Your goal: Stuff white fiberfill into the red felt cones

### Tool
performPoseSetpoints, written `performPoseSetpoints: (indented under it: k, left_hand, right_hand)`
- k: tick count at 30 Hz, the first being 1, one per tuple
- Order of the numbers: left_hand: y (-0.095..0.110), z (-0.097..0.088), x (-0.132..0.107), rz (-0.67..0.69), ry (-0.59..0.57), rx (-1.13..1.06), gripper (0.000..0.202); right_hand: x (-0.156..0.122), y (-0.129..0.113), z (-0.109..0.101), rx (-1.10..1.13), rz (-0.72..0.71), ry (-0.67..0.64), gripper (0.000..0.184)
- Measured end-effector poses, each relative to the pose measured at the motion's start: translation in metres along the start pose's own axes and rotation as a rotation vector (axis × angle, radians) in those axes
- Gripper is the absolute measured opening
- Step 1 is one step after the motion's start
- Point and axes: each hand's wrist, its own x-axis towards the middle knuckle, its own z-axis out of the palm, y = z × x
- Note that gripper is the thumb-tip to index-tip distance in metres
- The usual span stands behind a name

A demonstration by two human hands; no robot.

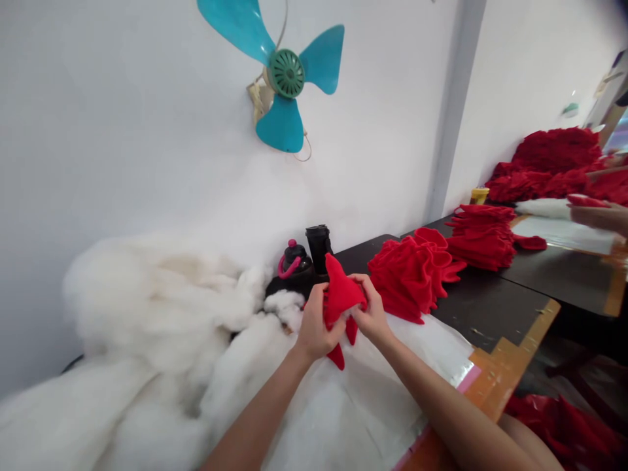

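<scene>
A white wall (pixel 122 131) fills the back of the room, with a teal plastic fan (pixel 286 73) mounted high on it. At the left, a big heap of white stuffing (pixel 147 314) spills along the wall and onto a white sheet (pixel 343 405) laid over a dark table (pixel 490 307). Behind the heap stand a black bottle (pixel 296 261) with a pink loop and a black cup (pixel 318 247).

Next come the hands, the left hand (pixel 316 324) and the right hand (pixel 373 313), both curled nearly closed and pinching a pointed red cloth piece (pixel 341 292) above the sheet, just in front of the cup. Its ragged points hang below the grip. The step in hand looks like working that piece between the fingers, with a wisp of white at its edge, though the grip hides much of it.

Further right sit a loose pile of red cloth pieces (pixel 407 278) and a flatter red stack (pixel 481 239), near a yellow tub (pixel 479 195). At the far edge, a co-worker's hand (pixel 598 219) holds something red and white, just before a large red heap (pixel 554 154).
</scene>
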Motion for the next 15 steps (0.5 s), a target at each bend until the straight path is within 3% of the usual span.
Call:
performPoseSetpoints:
  k: [3, 7, 11, 15]
  left_hand:
    - [-0.002, 0.000, 0.000, -0.009, 0.037, 0.072, 0.047]
    - [-0.010, 0.001, -0.002, 0.045, 0.074, 0.241, 0.017]
    - [-0.016, -0.001, -0.003, 0.075, 0.221, 0.411, 0.020]
    - [-0.019, -0.009, 0.003, -0.029, 0.170, 0.289, 0.023]
  right_hand:
    - [-0.002, 0.004, 0.002, -0.166, -0.018, 0.071, 0.038]
    - [-0.008, 0.008, 0.003, -0.268, 0.057, 0.157, 0.011]
    - [-0.006, 0.014, -0.004, -0.321, 0.058, 0.252, 0.019]
    - [0.000, 0.016, -0.008, -0.243, 0.030, 0.121, 0.017]
